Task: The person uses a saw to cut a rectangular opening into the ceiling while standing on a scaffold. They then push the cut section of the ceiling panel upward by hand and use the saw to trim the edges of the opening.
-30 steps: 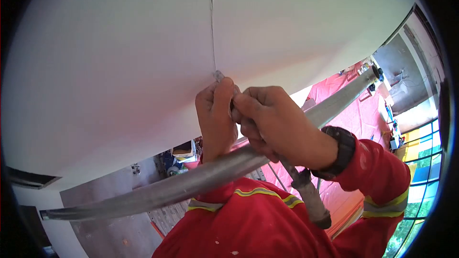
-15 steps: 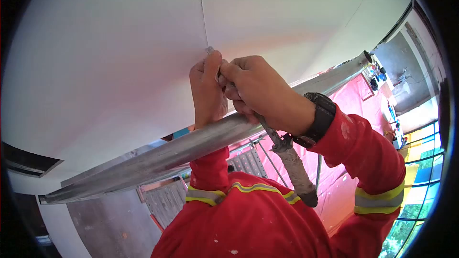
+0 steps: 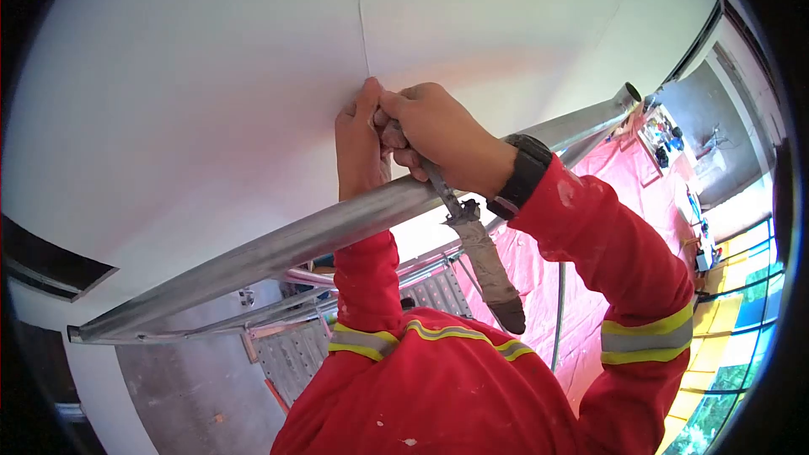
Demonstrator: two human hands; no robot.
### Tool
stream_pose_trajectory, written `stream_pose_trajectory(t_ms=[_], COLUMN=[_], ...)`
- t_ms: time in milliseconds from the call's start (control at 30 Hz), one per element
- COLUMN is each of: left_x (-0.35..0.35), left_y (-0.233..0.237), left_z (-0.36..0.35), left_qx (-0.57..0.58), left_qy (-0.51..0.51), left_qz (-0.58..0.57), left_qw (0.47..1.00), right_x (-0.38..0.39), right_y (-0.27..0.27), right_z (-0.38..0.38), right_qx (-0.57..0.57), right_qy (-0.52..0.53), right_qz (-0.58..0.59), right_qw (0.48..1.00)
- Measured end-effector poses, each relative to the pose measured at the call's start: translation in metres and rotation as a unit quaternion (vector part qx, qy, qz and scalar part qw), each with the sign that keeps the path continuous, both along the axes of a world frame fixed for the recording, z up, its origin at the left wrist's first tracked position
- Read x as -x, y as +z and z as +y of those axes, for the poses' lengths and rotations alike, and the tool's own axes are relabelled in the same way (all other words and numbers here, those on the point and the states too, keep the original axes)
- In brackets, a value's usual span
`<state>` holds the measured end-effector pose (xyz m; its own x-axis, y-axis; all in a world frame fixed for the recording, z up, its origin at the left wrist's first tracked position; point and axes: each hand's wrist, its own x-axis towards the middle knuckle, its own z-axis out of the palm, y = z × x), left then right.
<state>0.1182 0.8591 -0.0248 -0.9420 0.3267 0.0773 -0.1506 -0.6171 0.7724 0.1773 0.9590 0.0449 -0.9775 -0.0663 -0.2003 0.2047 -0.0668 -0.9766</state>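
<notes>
Wrapped-handle tool (image 3: 487,265) hangs slantwise below our right hand (image 3: 451,131), whose curled fingers grip its narrow grey upper part. Our left hand (image 3: 361,147) is pressed together close beside it, fingertips at the near end of the visible seam (image 3: 360,17) in the white ceiling (image 3: 211,76). Whether those fingertips pinch anything, we cannot tell.

What has just changed is that the small grey tip that poked out above our left fingers is now out of sight, so we can no longer see what meets the seam; the work there seems unfinished, in our judgement. Compared with the earlier frame, both hands and the tool's handle sit higher in our view. The metal pipe (image 3: 320,223) still crosses in front of our left forearm, though our viewpoint has shifted too.
</notes>
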Motion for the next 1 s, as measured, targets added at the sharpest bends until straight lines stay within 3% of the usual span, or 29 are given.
stream_pose_trajectory(t_ms=[133, 233, 300, 367, 467, 533, 633, 700, 733, 767, 800, 867, 1000], left_x=[0.000, 0.005, -0.008, -0.018, -0.026, -0.025, -0.025, -0.028, -0.027, -0.027, -0.020, 0.001, 0.012], left_y=[-0.011, -0.015, -0.019, -0.013, -0.030, -0.045, -0.051, -0.045, -0.042, -0.041, -0.043, -0.046, -0.042], left_z=[-0.002, 0.009, 0.010, 0.004, -0.017, -0.025, -0.035, -0.045, -0.046, -0.044, -0.043, -0.030, -0.022], left_qx=[-0.003, -0.072, -0.081, -0.050, 0.023, -0.039, -0.147, -0.242, -0.290, -0.367, -0.385, -0.416, -0.412], left_qy=[0.009, 0.034, 0.046, 0.031, -0.040, -0.054, -0.028, -0.075, -0.099, -0.151, -0.216, -0.339, -0.380], left_qz=[0.029, 0.036, 0.015, 0.003, -0.006, 0.048, 0.100, 0.175, 0.210, 0.193, 0.250, 0.365, 0.411], left_qw=[1.000, 0.996, 0.996, 0.998, 0.999, 0.997, 0.984, 0.951, 0.928, 0.897, 0.862, 0.761, 0.719], right_x=[-0.001, 0.007, 0.025, 0.032, 0.026, 0.030, -0.003, -0.050, -0.075, -0.098, -0.117, -0.138, -0.143], right_y=[0.005, 0.010, -0.014, -0.023, 0.009, -0.009, -0.005, -0.004, 0.002, 0.004, 0.002, -0.017, -0.022], right_z=[0.001, 0.000, 0.010, 0.024, 0.010, 0.018, 0.013, 0.010, 0.009, 0.006, 0.000, -0.004, -0.009], right_qx=[0.006, -0.097, -0.182, -0.196, -0.092, -0.281, -0.470, -0.583, -0.620, -0.639, -0.679, -0.676, -0.690], right_qy=[0.010, 0.004, 0.101, 0.110, 0.004, 0.030, -0.076, -0.123, -0.087, -0.071, -0.060, -0.065, -0.097], right_qz=[-0.038, -0.024, 0.240, 0.284, 0.001, 0.144, 0.171, 0.319, 0.301, 0.289, 0.240, 0.176, 0.160], right_qw=[0.999, 0.995, 0.948, 0.932, 0.996, 0.948, 0.863, 0.737, 0.719, 0.709, 0.691, 0.712, 0.699])
